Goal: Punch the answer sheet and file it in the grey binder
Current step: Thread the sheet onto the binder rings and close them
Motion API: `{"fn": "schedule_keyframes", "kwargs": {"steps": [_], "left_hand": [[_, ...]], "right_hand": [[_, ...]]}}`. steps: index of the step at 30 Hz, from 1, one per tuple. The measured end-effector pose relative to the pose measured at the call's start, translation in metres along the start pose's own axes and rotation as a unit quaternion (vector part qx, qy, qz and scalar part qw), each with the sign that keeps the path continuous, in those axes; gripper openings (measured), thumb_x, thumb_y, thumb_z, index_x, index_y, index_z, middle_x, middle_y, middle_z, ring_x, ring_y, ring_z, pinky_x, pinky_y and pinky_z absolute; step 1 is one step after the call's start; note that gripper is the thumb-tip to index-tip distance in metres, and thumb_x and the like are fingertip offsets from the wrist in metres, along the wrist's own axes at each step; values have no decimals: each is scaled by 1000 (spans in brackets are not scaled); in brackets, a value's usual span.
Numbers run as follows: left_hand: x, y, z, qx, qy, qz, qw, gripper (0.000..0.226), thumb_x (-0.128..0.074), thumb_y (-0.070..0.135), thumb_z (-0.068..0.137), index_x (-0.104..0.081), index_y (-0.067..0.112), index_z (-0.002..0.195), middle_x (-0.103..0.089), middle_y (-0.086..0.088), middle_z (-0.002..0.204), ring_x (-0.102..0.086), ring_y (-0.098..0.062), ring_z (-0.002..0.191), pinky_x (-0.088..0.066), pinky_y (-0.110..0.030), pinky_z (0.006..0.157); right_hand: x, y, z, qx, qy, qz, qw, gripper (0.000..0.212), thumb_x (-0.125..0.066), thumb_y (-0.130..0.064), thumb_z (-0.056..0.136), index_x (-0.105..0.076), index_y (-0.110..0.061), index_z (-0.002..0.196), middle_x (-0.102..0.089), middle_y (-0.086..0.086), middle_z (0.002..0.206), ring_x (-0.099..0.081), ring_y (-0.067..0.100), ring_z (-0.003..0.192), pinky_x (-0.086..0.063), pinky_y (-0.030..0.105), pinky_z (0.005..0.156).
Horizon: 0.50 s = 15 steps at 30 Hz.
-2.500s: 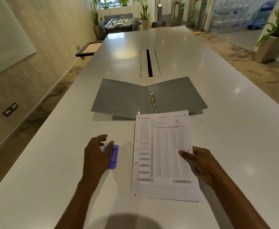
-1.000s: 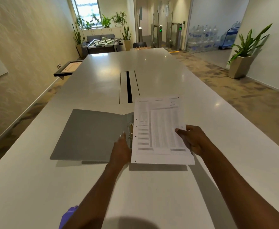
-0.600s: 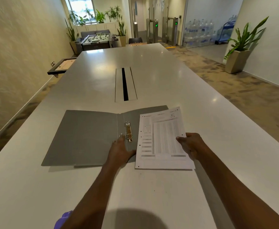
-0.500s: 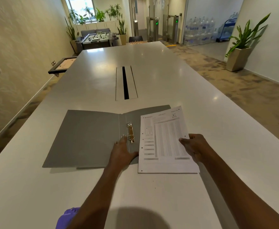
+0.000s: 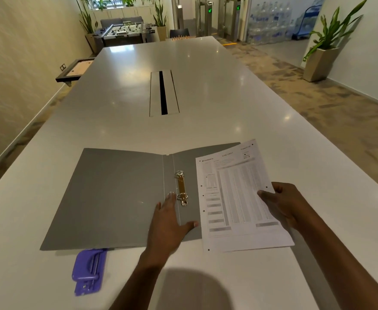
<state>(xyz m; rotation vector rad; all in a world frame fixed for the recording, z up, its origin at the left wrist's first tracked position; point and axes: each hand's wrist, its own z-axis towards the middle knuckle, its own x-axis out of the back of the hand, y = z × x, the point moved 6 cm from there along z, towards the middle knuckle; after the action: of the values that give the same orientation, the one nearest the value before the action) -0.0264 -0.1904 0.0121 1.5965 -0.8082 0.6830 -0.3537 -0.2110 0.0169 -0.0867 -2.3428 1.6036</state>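
Grey binder (image 5: 116, 195): I've got it lying wide open and flat on the white table (image 5: 206, 86), both covers spread out, spine strip running down the middle.

Ring mechanism (image 5: 181, 187): brass-coloured, two rings, sits on the spine strip. Can't really tell if the rings are open or closed, too small from here.

Left hand (image 5: 169, 222): flat on the binder, palm down over the spine strip near the front edge. Fingers spread, fingertips just beside the lower ring, thumb stuck out toward the paper. The grip is wide here, it's pressing down, not holding anything.

Right hand (image 5: 287, 205): this grip is pinched on the right edge of the answer sheet (image 5: 239, 195), thumb on top and the other fingers underneath.

Answer sheet position: printed side up, over the binder's right cover, slightly skewed, with its near and right parts sticking out past the cover over the table. Small punched holes show along its left edge. That edge sits just right of the rings, not on them.

Hole punch (image 5: 89, 270): purple, on the table just in front of the binder's left cover, near my left forearm, nobody touching it.

Cable slot (image 5: 163, 93): the long dark slot in the table, well beyond the binder.
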Motion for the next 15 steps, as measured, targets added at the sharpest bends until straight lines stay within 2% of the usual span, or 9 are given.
{"fn": "schedule_keyframes", "kwargs": {"steps": [2, 5, 8, 10, 12, 15], "left_hand": [[-6, -1, -17, 7, 0, -10, 1000, 112, -77, 59, 81, -17, 20, 166, -18, 3, 174, -13, -26, 161, -14, -39, 129], [-14, -2, -39, 32, -9, -15, 999, 114, -76, 60, 82, -9, 25, 167, -11, 7, 175, -6, -25, 162, -16, -41, 128], [-22, 2, -57, 50, -18, -8, 999, 113, -72, 58, 86, -2, 25, 167, -3, 8, 175, 0, -23, 162, -11, -38, 129], [-26, 5, -67, 59, -26, -12, 998, 112, -70, 57, 88, 3, 26, 167, 2, 8, 175, 3, -24, 162, -10, -38, 129], [-29, 8, -73, 66, -34, -18, 997, 112, -70, 56, 89, 5, 27, 166, 5, 8, 175, 4, -24, 162, -10, -39, 129], [-30, 6, -76, 63, -36, -36, 997, 110, -70, 54, 90, 5, 27, 166, 5, 9, 175, 5, -24, 162, -10, -39, 128]], "right_hand": [[7, 5, -6, 11, -3, -8, 1000, 10, -71, -4, 92, -76, -9, 99, -79, 15, 95, -76, 29, 83, -60, 38, 75], [13, 9, -18, 31, 6, -44, 999, 8, -71, -8, 92, -78, -7, 95, -78, 18, 82, -68, 25, 64, -51, 34, 61], [17, 12, -27, 55, 18, -97, 994, 9, -70, -11, 92, -77, -8, 89, -74, 6, 69, -63, 10, 47, -47, 23, 47], [19, 13, -31, 66, 29, -121, 990, 7, -71, -13, 91, -76, -12, 86, -74, 3, 71, -64, 13, 50, -48, 24, 47], [21, 12, -34, 73, 45, -140, 986, 3, -74, -13, 88, -76, -13, 91, -75, 2, 76, -67, 16, 59, -48, 25, 52], [20, 5, -38, 86, 74, -169, 979, 15, -76, -10, 85, -74, -14, 100, -76, 1, 86, -69, 11, 72, -46, 22, 56]]}}
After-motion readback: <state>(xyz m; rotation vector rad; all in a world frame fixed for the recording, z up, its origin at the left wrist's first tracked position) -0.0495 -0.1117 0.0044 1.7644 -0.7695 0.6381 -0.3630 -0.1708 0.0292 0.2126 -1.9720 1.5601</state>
